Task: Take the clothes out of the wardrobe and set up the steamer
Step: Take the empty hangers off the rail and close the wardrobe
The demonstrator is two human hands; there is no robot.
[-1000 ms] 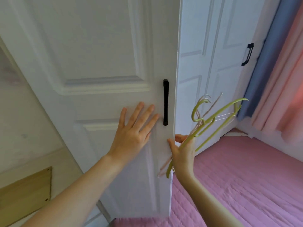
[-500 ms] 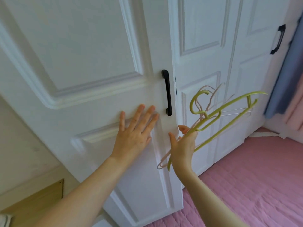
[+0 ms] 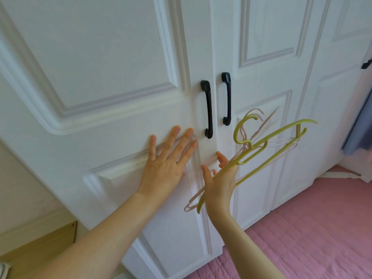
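Two white panelled wardrobe doors fill most of the head view, meeting edge to edge along a vertical seam: the left door [image 3: 104,81] and the right door [image 3: 263,57], each carrying a black bar handle just beside the seam, the left handle [image 3: 207,109] and the right handle [image 3: 227,98]. A third white door [image 3: 340,93] stands farther right, with part of another black handle [image 3: 366,64] showing at the frame's edge. The left hand [image 3: 168,163] lies flat against the left door, below and to the left of its handle; the fingers are straight and slightly spread, the fingertips [image 3: 176,128] touching the raised moulding of the panel. The right hand [image 3: 220,178] is seen from its back, near the seam and in front of the lower panel of the right door; its thumb and forefinger are extended toward the door, whether they touch it cannot be told, and the remaining fingers are hidden behind the palm, where they hold a bundle of empty hangers. A yellow-green hanger [image 3: 275,135] is foremost, its hook upward and its long arm slanting up to the right; pale pink hangers [image 3: 259,122] lie behind it, their lower ends projecting below the wrist. No garment is in view, and the wardrobe's interior is concealed. A pink quilted cover [image 3: 314,234] occupies the lower right, a blue curtain [image 3: 360,127] the right edge, and a wooden board [image 3: 40,246] the lower left.
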